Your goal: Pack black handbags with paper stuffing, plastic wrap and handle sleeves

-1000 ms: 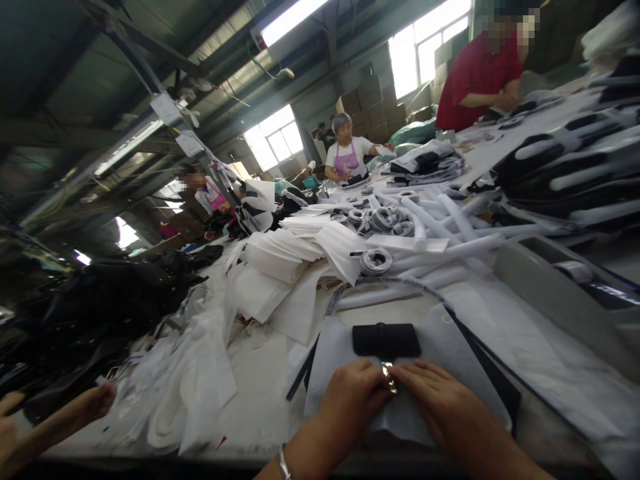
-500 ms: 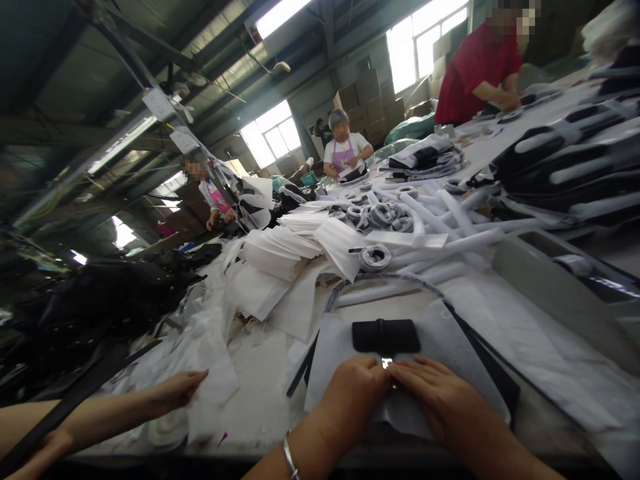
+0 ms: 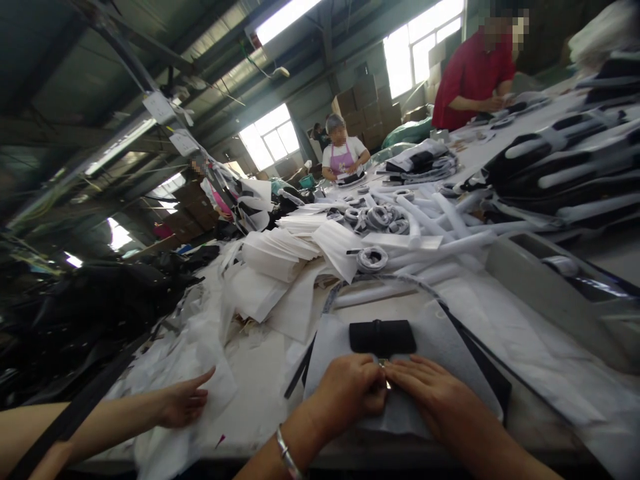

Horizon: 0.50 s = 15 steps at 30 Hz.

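A handbag (image 3: 485, 357) lies flat on the table in front of me, its handle arched away from me. White wrapping sheet (image 3: 330, 333) covers its front, and a black flap or strap piece (image 3: 383, 337) shows on top. Just below that piece is a small shiny metal clasp (image 3: 384, 363). My left hand (image 3: 350, 383), with a silver bangle at the wrist, has its fingers curled in a pinch at the clasp. From the other side my right hand (image 3: 433, 387) lies flat on the bag, fingers stretched, tips touching the clasp. My right thumb is hidden.
A co-worker's hand (image 3: 185, 402) reaches in from the left over thin white sheets (image 3: 205, 347). Stacked white sheets (image 3: 275, 250), wrapped rolls (image 3: 373, 259) and a grey bin (image 3: 525, 267) lie beyond the bag. Black bags (image 3: 565, 160) are piled at right. Other people stand farther back.
My left fingers have curled more at the clasp, while my right hand stays nearly in place. The co-worker's hand at left has opened over the thin sheets. The view has shifted slightly.
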{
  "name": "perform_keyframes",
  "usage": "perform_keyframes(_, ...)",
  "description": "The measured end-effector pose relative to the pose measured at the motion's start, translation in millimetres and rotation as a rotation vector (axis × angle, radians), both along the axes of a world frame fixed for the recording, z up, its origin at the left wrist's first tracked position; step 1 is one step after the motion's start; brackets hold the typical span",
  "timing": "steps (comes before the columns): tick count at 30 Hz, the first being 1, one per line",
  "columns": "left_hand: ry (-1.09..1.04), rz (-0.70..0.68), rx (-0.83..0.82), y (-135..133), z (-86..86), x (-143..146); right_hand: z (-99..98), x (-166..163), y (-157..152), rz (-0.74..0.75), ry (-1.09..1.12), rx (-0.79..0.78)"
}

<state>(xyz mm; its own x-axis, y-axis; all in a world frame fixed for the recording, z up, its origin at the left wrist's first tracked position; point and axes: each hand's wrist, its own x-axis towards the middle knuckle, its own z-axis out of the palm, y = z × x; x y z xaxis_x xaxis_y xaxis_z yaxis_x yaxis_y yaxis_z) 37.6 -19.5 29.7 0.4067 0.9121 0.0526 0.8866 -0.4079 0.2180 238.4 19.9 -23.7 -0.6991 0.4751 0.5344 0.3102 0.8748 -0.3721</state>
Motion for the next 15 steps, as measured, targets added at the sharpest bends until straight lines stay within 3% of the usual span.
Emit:
perform_keyframes(7,-0.092,0.019,-0.077,-11,28.9,10,-2.1,0,-1,-0.032,0.025,-0.036)
perform_keyframes(11,-0.379,0.06,-0.291,-27,45.9,31,-2.4,-1,-1,-0.063,0.05,-0.038)
perform_keyframes(13,-0.575,0.147,-0.412,-41,52.2,31,-1.7,0,-1,-0.076,0.034,-0.043)
perform_keyframes(15,-0.682,0.353,-0.412,-56,59.4,13,-0.9,0,-1,-0.086,0.009,-0.049)
